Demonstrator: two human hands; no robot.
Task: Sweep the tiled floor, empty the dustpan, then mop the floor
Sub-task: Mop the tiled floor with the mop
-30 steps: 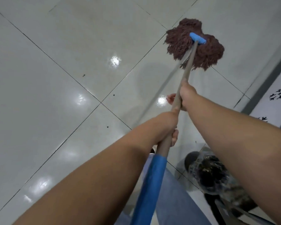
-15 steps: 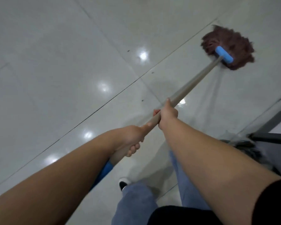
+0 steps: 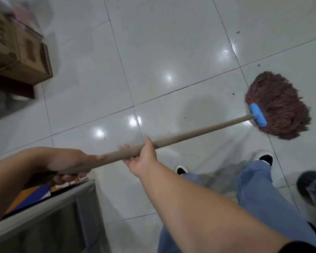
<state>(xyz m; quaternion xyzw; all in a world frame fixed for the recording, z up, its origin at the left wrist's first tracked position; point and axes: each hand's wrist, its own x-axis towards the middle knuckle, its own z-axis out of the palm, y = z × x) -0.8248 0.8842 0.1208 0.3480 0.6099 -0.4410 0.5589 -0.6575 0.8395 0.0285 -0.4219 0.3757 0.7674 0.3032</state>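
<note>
A mop with a maroon string head [image 3: 279, 105] and a blue clamp [image 3: 258, 115] lies on the glossy white tiled floor [image 3: 171, 52] at the right. Its beige handle [image 3: 199, 132] runs down-left across the view. My right hand [image 3: 142, 157] grips the handle near its middle, fingers curled under it. My left hand [image 3: 69, 165] grips the handle's lower end further left. A wet streak shines on the tile beside the mop head. A few dark specks lie on the tiles near it.
Cardboard boxes [image 3: 20, 52] stand on a dark stand at the upper left. A grey cabinet or bin [image 3: 49, 216] is at the bottom left, under my left hand. My legs in blue jeans and my shoes [image 3: 264, 157] are lower right. A lined bin [image 3: 314, 190] sits at the right edge.
The view has swung left, bringing boxes and the grey cabinet into sight. The mop head has swept to the right and nearer my feet. Both hands keep their grip on the handle.
</note>
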